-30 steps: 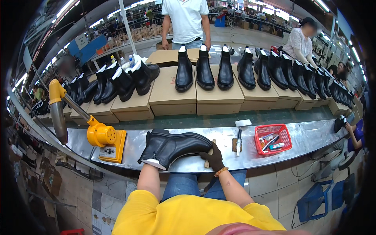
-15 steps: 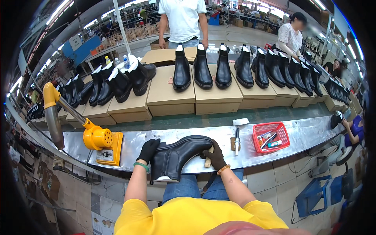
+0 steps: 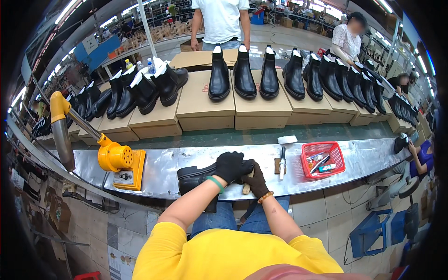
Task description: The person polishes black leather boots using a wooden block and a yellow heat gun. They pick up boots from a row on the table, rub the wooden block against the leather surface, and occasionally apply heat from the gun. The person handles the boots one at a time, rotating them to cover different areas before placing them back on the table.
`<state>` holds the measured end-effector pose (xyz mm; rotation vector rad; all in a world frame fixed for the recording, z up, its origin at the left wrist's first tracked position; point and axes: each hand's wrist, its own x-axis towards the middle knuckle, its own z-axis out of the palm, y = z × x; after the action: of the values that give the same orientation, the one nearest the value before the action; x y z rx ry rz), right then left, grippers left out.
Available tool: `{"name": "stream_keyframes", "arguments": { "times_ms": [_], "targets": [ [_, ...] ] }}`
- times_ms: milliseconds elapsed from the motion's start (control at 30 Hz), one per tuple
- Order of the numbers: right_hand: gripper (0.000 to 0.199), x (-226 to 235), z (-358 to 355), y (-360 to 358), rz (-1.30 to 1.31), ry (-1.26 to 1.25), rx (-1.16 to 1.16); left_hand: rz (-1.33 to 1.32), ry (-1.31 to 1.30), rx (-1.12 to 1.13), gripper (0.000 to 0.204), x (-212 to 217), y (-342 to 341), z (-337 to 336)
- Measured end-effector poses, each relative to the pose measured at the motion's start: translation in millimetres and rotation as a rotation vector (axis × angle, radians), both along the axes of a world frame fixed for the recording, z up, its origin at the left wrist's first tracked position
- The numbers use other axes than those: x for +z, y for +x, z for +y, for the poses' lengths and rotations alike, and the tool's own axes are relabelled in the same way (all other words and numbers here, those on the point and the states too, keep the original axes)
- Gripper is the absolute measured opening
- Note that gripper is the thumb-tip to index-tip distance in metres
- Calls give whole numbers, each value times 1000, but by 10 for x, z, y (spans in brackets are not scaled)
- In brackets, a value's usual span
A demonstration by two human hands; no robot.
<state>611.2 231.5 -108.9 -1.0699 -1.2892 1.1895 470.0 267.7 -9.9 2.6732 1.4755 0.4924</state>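
Observation:
A black leather ankle boot (image 3: 189, 180) lies on its side at the near edge of the metal bench, its sole turned away from me. My left hand (image 3: 230, 166), in a black glove, is closed over the boot's forefoot and hides the toe. Close against it, my right hand (image 3: 257, 182) in a dark brown glove grips a light wooden piece (image 3: 247, 187), perhaps a tool's handle. Its working end is hidden, and the fingers of both hands meet near the toe.
A yellow blower (image 3: 116, 158) with a metal nozzle stands left on the bench (image 3: 161, 163). Right of my hands lie a slim white-and-black tool (image 3: 282, 163), a white pad (image 3: 287, 139) and a red basket (image 3: 322, 176) of small items. Boots (image 3: 243, 77) stand on cardboard boxes (image 3: 205, 112) beyond; people are behind.
My left hand has moved right from the boot's heel end onto its forefoot, beside my right hand. The right hand still holds the wooden piece.

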Motion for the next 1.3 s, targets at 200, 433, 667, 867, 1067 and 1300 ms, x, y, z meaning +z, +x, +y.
{"name": "stream_keyframes", "arguments": {
  "times_ms": [200, 433, 667, 867, 1067, 1300],
  "targets": [
    [39, 86, 88, -28, -529, -78, -15, 89, -140, 52, 38, 59, 431, 54],
    [47, -109, 60, -10, -29, -192, -40, 107, -195, 29, 36, 12, 444, 206],
    [48, -66, 32, -99, 82, -179, -84, 160, -296, 18, 32, 17, 407, 315],
    [52, -149, 76, -118, 108, -199, -91, 205, -330, 35, 27, -6, 419, 384],
    [52, -68, 48, -167, 88, -209, -103, 223, -355, 26, 26, 37, 387, 394],
    [50, -51, 47, -181, 125, -216, -97, 185, -320, 36, 23, 12, 378, 399]
  ]
}}
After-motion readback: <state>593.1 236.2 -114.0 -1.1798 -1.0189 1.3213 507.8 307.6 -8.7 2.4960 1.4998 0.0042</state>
